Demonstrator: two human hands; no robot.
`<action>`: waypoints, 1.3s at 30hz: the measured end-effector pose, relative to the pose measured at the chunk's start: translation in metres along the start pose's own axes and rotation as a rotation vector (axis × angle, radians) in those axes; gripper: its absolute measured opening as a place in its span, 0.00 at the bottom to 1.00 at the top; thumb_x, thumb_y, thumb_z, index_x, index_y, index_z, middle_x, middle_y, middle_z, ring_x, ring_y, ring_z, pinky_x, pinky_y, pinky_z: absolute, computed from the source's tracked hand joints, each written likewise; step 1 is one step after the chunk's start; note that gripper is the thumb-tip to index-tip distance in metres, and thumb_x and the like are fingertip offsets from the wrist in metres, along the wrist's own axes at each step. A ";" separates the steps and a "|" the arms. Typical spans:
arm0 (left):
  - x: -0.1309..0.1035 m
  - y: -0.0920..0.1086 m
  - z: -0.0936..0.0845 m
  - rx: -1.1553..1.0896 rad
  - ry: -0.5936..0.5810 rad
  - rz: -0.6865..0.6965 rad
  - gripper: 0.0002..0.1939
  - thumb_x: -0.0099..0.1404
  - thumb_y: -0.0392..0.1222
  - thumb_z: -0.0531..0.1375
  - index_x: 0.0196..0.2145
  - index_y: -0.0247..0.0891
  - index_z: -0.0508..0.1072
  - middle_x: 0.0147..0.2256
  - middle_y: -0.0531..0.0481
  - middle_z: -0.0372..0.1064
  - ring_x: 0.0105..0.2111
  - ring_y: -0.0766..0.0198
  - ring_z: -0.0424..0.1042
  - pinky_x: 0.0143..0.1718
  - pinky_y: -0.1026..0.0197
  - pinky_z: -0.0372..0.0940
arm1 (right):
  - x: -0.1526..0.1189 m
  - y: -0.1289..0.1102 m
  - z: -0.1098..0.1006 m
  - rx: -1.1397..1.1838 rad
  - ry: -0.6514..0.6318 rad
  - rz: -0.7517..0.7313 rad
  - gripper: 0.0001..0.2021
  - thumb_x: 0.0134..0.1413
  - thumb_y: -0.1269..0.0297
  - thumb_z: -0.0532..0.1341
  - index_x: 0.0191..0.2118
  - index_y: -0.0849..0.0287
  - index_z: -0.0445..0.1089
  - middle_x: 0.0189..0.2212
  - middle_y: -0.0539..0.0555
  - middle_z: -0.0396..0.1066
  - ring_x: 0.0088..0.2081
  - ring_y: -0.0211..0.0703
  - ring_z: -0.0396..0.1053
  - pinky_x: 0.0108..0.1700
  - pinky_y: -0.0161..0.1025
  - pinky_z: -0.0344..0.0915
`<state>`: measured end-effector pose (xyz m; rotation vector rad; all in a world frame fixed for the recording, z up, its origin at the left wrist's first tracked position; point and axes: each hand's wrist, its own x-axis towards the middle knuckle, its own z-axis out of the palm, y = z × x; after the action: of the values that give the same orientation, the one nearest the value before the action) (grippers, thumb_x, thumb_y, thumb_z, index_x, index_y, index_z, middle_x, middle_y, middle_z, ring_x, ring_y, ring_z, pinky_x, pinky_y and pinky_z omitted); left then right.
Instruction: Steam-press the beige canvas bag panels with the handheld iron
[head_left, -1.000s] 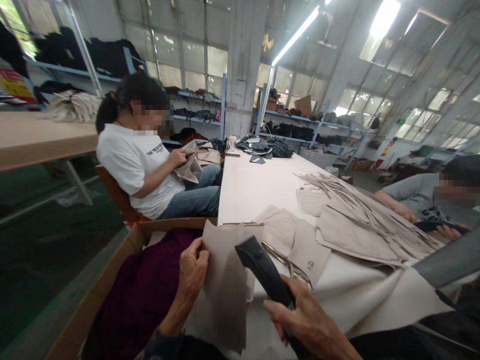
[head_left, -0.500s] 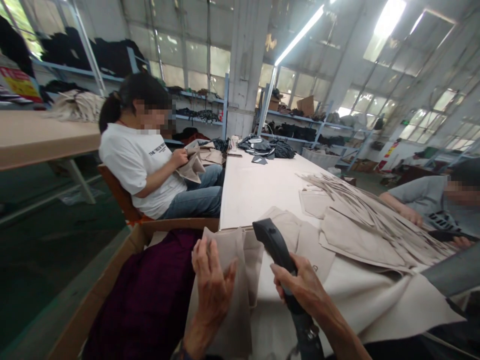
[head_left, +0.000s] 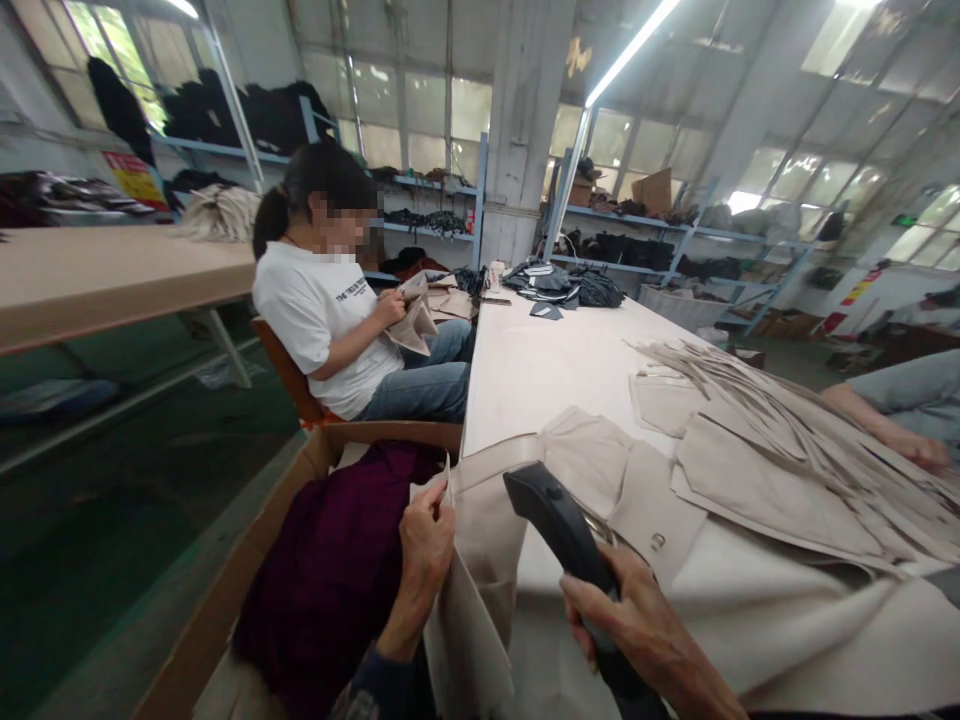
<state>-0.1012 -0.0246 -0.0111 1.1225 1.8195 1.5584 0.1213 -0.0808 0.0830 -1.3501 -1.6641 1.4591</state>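
Observation:
My left hand (head_left: 427,540) pinches the upper edge of a beige fabric piece (head_left: 469,625), which hangs down at the near left corner of the table. In my right hand (head_left: 626,610) is a black handheld tool (head_left: 559,515), its blunt head tilted up and to the left, over the beige cloth. A beige strap (head_left: 495,460) runs from beside my left hand toward more beige pieces (head_left: 589,455) lying on the table.
A cardboard box (head_left: 217,570) with dark purple cloth (head_left: 330,570) stands left of the table (head_left: 540,350). Beyond it a seated person (head_left: 315,320) holds beige fabric. Long beige strips (head_left: 780,410) lie at the right, near another person's arm (head_left: 885,420).
My left hand has gone from spread fingers on the fabric to pinching its edge. The fabric has turned and shifted. The view has swung left, and the tool stays in my right hand.

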 end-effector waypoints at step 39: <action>-0.039 0.049 -0.025 -0.727 -0.422 -0.412 0.28 0.45 0.38 0.65 0.46 0.30 0.75 0.33 0.44 0.76 0.27 0.60 0.73 0.26 0.64 0.66 | -0.004 -0.042 -0.008 0.030 0.095 -0.101 0.12 0.55 0.58 0.58 0.29 0.62 0.62 0.16 0.47 0.64 0.16 0.34 0.62 0.18 0.30 0.62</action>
<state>-0.0869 -0.0709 0.0360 0.6109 0.9842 1.4089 0.1165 -0.0774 0.1253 -1.2798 -1.6193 1.3367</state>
